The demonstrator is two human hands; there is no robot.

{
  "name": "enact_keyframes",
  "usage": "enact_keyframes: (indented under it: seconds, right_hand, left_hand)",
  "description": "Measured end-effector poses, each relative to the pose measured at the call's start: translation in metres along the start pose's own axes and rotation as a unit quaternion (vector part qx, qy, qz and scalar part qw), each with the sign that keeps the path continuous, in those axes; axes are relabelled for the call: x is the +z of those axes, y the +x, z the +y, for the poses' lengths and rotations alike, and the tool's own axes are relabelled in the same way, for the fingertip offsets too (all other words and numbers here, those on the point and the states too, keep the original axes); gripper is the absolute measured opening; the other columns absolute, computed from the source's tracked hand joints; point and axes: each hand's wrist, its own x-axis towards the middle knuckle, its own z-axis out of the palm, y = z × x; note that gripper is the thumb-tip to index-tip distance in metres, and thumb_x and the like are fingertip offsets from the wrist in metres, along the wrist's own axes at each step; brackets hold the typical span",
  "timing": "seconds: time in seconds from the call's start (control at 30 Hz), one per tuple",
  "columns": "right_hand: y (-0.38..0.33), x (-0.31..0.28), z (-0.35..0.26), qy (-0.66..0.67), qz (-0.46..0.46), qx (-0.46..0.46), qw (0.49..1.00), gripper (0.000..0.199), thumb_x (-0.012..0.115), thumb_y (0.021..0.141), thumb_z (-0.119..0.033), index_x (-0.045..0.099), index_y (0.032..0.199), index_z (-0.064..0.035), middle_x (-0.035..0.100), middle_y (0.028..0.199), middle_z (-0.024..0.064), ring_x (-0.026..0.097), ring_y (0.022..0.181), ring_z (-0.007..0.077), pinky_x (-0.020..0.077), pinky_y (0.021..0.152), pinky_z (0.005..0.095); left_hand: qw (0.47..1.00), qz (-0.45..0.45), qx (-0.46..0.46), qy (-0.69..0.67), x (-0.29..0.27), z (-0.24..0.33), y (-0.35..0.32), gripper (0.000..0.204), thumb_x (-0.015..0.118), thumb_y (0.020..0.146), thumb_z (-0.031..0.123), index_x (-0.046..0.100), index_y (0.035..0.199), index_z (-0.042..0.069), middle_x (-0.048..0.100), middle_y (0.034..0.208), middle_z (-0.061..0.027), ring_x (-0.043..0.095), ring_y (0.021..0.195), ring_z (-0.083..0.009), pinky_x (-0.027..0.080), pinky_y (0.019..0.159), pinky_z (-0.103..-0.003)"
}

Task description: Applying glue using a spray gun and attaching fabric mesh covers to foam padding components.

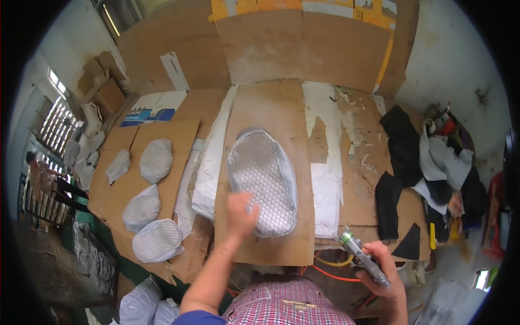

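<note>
The quilted piece (262,173) lies between the side edges of the cardboard sheet (260,252), the left hand (241,214) by its left side, grip too blurred to tell, and the right hand (389,271), clasping the spray gun (364,259) beyond the near right corner, should aim clear of the left.

Back wall: tall brown cardboard panels (271,51) standing up, bright yellow trim (260,5) running along the top edge!
Right end: flat black fabric pieces (401,143) lie next to a tangled heap of grey and black cloth (447,168), a slim yellow object (432,236) upright just below.
Left end: here's a white-and-blue printed carton sheet (154,114), flat near the panels.
Far left: a bright slatted window (57,116), and a blurred person (41,176) in dark trousers near it.
</note>
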Motion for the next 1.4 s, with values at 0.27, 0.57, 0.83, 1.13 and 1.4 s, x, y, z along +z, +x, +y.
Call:
enact_keyframes:
  seconds: [0.27, 0.57, 0.83, 1.13, 1.4]
  right_hand:
    - [0.022, 0.042, -0.058, -0.081, -0.008, -0.058, 0.995, 0.053, 0.061, 0.078, 0.006, 0.044, 0.127, -0.0020, 0.057, 0.089, 0.0054, 0.056, 0.080, 0.0127, 0.0454, 0.073, 0.0251]
    - [-0.017, 0.040, -0.065, -0.019, -0.036, -0.030, 0.999, 0.052, 0.059, 0.078, 0.005, 0.042, 0.128, 0.0026, 0.059, 0.087, 0.0072, 0.059, 0.076, 0.0135, 0.0494, 0.072, 0.0273]
    - [-0.031, 0.046, -0.070, 0.146, 0.065, -0.016, 0.987, 0.050, 0.061, 0.077, 0.008, 0.047, 0.124, 0.0016, 0.060, 0.090, 0.0064, 0.059, 0.077, 0.0117, 0.0484, 0.070, 0.0257]
    - [-0.050, 0.032, -0.096, -0.012, -0.028, 0.056, 0.998, 0.050, 0.064, 0.075, 0.004, 0.049, 0.123, -0.0009, 0.063, 0.089, 0.0070, 0.058, 0.075, 0.0109, 0.0462, 0.068, 0.0237]
    - [-0.052, 0.027, -0.119, -0.043, -0.119, 0.072, 0.989, 0.046, 0.063, 0.077, 0.003, 0.051, 0.121, -0.0005, 0.063, 0.090, 0.0067, 0.058, 0.074, 0.0112, 0.0462, 0.068, 0.0246]
  left_hand:
    - [0.996, 0.059, -0.072, 0.009, 0.027, 0.001, -0.071, 0.038, 0.067, 0.076, 0.020, 0.053, 0.104, -0.002, 0.054, 0.109, -0.0171, 0.050, 0.103, -0.0326, 0.041, 0.085, -0.044]
    - [0.684, -0.036, -0.574, -0.449, 0.046, -0.011, -0.061, 0.019, 0.065, 0.082, 0.022, 0.054, 0.083, 0.007, 0.058, 0.068, -0.0052, 0.052, 0.048, -0.0134, 0.036, 0.036, -0.026]
    - [0.706, 0.012, -0.568, -0.423, 0.051, 0.007, -0.070, 0.022, 0.069, 0.078, 0.016, 0.052, 0.082, 0.002, 0.060, 0.072, -0.0078, 0.056, 0.050, -0.0144, 0.040, 0.037, -0.025]
    - [0.749, -0.065, -0.556, -0.355, 0.065, 0.015, -0.102, 0.028, 0.072, 0.078, 0.021, 0.052, 0.086, 0.003, 0.058, 0.068, -0.0055, 0.052, 0.042, -0.0114, 0.040, 0.036, -0.024]
    - [0.691, -0.018, -0.609, -0.390, 0.010, -0.048, -0.191, 0.018, 0.064, 0.077, 0.010, 0.051, 0.089, 0.007, 0.054, 0.066, -0.0044, 0.052, 0.043, -0.0141, 0.041, 0.036, -0.024]
